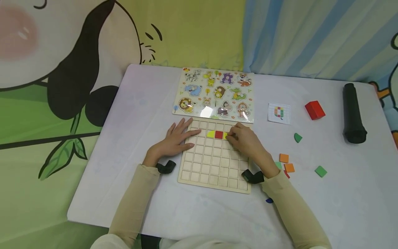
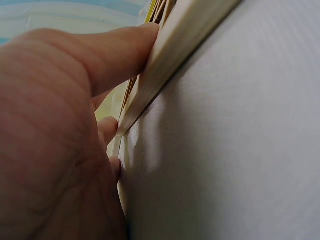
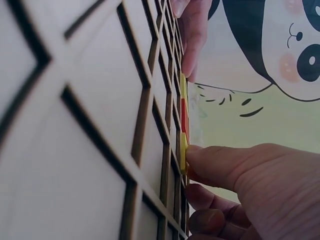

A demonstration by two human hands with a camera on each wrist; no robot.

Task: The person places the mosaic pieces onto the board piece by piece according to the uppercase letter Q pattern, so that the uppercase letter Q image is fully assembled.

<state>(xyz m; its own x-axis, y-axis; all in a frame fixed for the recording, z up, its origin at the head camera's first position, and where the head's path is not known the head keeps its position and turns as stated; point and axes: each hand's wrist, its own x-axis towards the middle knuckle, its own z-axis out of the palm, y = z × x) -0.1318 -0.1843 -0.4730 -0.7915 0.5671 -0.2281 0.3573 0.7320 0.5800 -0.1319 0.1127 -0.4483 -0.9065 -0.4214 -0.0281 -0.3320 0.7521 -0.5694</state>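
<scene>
One yellow tile (image 1: 225, 136) sits far on the board (image 1: 214, 170), right of the red tile (image 1: 219, 135); my right hand (image 1: 248, 141) pinches it, left hand (image 1: 172, 140) spread. Likely light, stiff: I'd hold its edges.

I seem to be in a children's playroom; cartoon panda backdrop (image 1: 73, 58) beside my table (image 1: 115, 148); animal picture board (image 1: 214, 86) on it.

Even light fills the head view, glare whitens part of the animal puzzle (image 1: 214, 93), and the dimmer left wrist view seems slightly soft, its tabletop (image 2: 245, 135) shadowed.
</scene>
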